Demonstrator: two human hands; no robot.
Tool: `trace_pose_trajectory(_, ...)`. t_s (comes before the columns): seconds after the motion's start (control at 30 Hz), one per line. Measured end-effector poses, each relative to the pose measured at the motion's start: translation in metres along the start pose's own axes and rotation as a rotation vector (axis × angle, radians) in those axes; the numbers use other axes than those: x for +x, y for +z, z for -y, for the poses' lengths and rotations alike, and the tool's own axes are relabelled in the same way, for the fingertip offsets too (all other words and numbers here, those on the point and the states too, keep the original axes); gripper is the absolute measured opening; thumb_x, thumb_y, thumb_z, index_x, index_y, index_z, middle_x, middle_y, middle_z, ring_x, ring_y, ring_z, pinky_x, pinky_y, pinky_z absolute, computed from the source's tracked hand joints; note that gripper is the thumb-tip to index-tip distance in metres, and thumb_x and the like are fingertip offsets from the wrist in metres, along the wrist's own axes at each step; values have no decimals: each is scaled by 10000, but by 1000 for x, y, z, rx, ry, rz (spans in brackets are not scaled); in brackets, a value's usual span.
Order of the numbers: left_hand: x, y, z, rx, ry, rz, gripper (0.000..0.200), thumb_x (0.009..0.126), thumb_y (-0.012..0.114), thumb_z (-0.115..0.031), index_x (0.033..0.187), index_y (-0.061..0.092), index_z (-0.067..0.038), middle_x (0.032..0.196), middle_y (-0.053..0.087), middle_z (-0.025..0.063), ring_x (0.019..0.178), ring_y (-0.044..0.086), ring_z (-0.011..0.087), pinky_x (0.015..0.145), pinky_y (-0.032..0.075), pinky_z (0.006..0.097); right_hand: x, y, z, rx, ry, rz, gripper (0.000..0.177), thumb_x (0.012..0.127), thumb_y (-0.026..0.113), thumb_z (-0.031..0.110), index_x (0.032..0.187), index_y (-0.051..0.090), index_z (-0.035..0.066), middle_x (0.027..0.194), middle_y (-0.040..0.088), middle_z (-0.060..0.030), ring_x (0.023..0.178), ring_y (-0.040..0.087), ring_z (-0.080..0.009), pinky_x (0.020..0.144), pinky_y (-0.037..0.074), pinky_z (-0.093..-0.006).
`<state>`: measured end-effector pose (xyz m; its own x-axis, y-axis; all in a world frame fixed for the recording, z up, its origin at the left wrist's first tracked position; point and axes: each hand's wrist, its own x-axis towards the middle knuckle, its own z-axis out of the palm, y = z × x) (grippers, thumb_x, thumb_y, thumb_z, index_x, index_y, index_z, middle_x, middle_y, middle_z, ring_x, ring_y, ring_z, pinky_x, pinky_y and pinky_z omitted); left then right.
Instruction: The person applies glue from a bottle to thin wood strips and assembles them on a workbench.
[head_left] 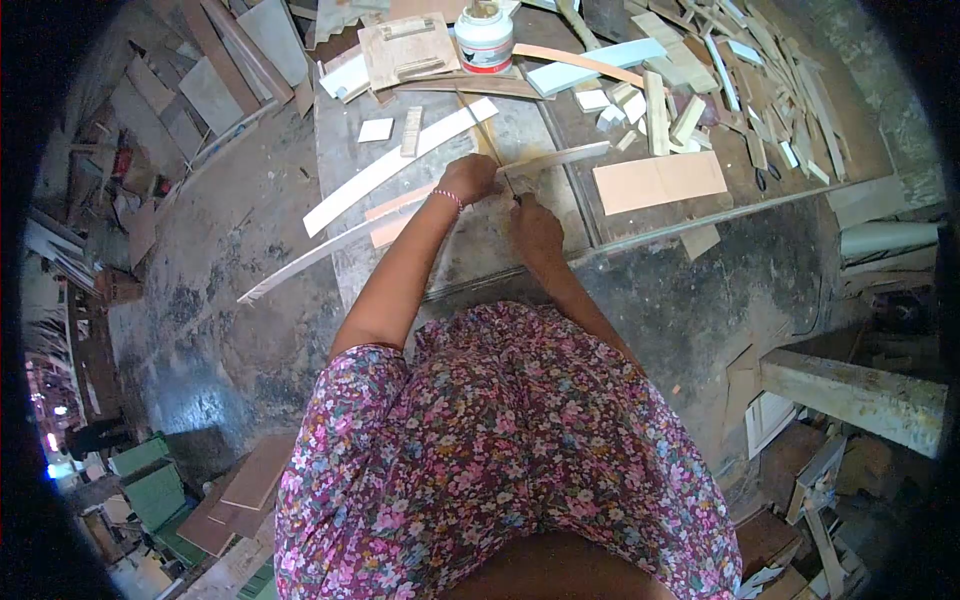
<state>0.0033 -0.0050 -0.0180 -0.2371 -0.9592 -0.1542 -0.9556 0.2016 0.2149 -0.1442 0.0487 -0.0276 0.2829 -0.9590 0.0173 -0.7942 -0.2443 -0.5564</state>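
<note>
A long thin pale strip (330,249) lies across the work table (470,245), its left end sticking out past the table's edge. My left hand (468,180), with a beaded bracelet at the wrist, is closed on this strip near its middle. Just right of it, my right hand (537,226) is closed round the dark handle of a thin tool, whose blade seems to point up and away beside the strip. Behind my left hand lies a wider white strip (400,165). Peach-coloured pieces (385,233) lie partly under my left forearm.
A white glue tub (486,40) stands at the table's back, beside a wooden board (408,50). Right of my hands lies a peach sheet (660,183). Scissors (761,180) and many wood offcuts (657,115) are farther right. Boards lean at the upper left.
</note>
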Motion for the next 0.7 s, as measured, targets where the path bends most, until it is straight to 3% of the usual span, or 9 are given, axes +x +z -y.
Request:
trace_pose_trajectory(0.07,8,5,4,0,-42,71,289,669,590,-287,774,594,-18,845,577,156,818,556,280,673,460,357,4,-3,4,-78,86,116,251,813,348,201,853,453,-23,679,560,-212,657,564,-346,572,451,-424)
trace_pose_trajectory(0.2,9,-14,-10,19,-161,216,300,653,592,-292,805,599,-34,870,578,144,833,558,272,673,465,359,10,12,-5,-124,51,71,266,814,326,211,880,454,-13,652,562,-202,614,566,-340,531,448,-431)
trace_pose_trajectory(0.37,13,5,-2,30,-134,100,268,647,576,-270,782,604,-40,846,584,141,806,563,283,650,470,360,4,2,5,-92,-5,-16,234,806,354,230,856,444,20,623,555,-195,579,553,-361,521,443,-435)
trace_pose_trajectory(0.47,14,27,17,34,63,-82,265,639,573,-267,752,601,-29,813,586,145,777,568,286,636,470,363,7,3,5,-90,-9,-6,234,809,349,238,858,443,29,640,558,-194,603,554,-360,541,434,-453)
trace_pose_trajectory(0.57,4,4,1,5,-40,-22,267,622,586,-260,744,597,-22,786,586,150,758,570,288,631,468,364,9,10,4,-151,14,-68,166,766,417,186,784,465,29,640,571,-161,587,571,-316,507,442,-433)
trace_pose_trajectory(0.7,6,-1,4,-64,-56,45,290,604,610,-272,754,597,-24,782,584,157,757,571,282,637,466,362,8,8,7,-134,32,-66,194,791,390,218,792,460,38,641,565,-175,614,562,-348,532,435,-449)
